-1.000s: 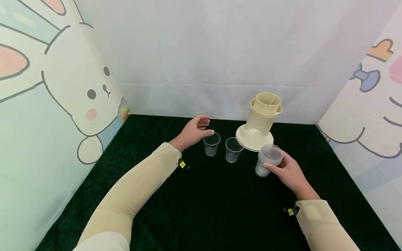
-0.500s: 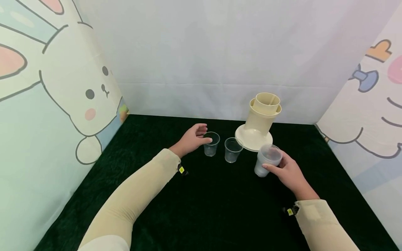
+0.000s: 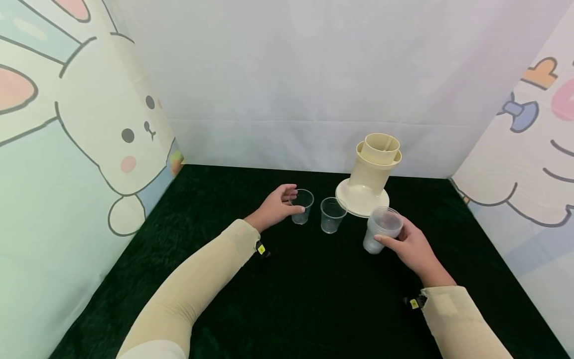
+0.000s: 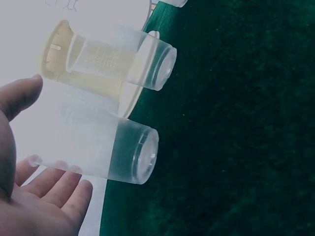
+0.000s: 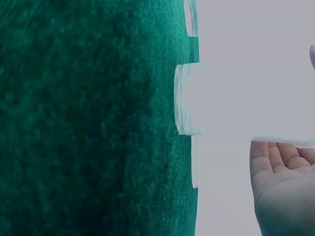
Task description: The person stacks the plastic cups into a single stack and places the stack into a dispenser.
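Two clear plastic cups stand upright on the dark green cloth: a left cup (image 3: 301, 213) and a middle cup (image 3: 333, 215). My left hand (image 3: 279, 207) is at the left cup, its thumb and fingers spread around the wall near the rim; a firm grip does not show. In the left wrist view that cup (image 4: 135, 152) lies between the thumb and the loosely bent fingers. My right hand (image 3: 414, 249) holds a stack of nested plastic cups (image 3: 381, 229), thumb on the near side, other fingers mostly hidden behind. In the right wrist view the stack (image 5: 186, 101) is washed out.
Behind the cups stands a cream cylindrical holder (image 3: 369, 174) on a round base (image 3: 358, 199), close to the middle cup. A white backdrop (image 3: 287, 99) rises at the table's rear edge, with printed panels at both sides.
My left hand has come down from above the left cup's rim to beside its wall, the thumb now lower across it. My right hand and the stack have stayed nearly still.
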